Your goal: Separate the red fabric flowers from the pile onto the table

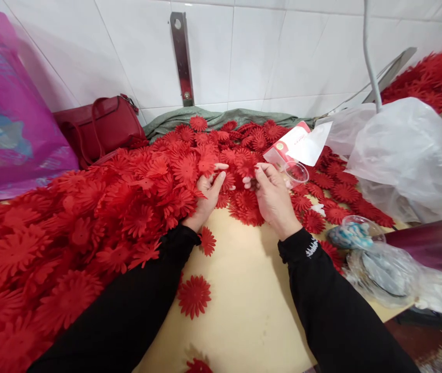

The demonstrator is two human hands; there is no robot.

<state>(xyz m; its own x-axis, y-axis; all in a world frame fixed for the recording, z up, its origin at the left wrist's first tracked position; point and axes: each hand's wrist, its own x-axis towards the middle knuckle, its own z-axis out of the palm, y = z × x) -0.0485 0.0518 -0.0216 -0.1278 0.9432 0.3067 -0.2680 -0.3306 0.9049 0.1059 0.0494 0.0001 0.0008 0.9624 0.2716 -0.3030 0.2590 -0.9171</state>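
Red artificial flower layers (139, 217), flat with many narrow petals and some with a small centre hole, lie in a large heap around both hands. At the heap's edge, my left hand (207, 197) has its thumb and index finger apart, pointing right, with red petals against it. What its lower fingers touch is partly hidden. Facing it, my right hand (275, 199) is closed, thumb and index finger pinching the edge of a red flower layer (247, 166). Single layers lie below on the tabletop (244, 280), one a dark red flower (194, 296).
At the left stand a purple plastic bag (19, 119) and a red handbag (100, 124). A red-and-white box (293, 142) and a clear plastic cup (296, 172) rest on flowers at right. Beyond are white plastic bags (407, 150) and a knotted clear bag (387, 274). A tiled wall (260, 52) backs the table.
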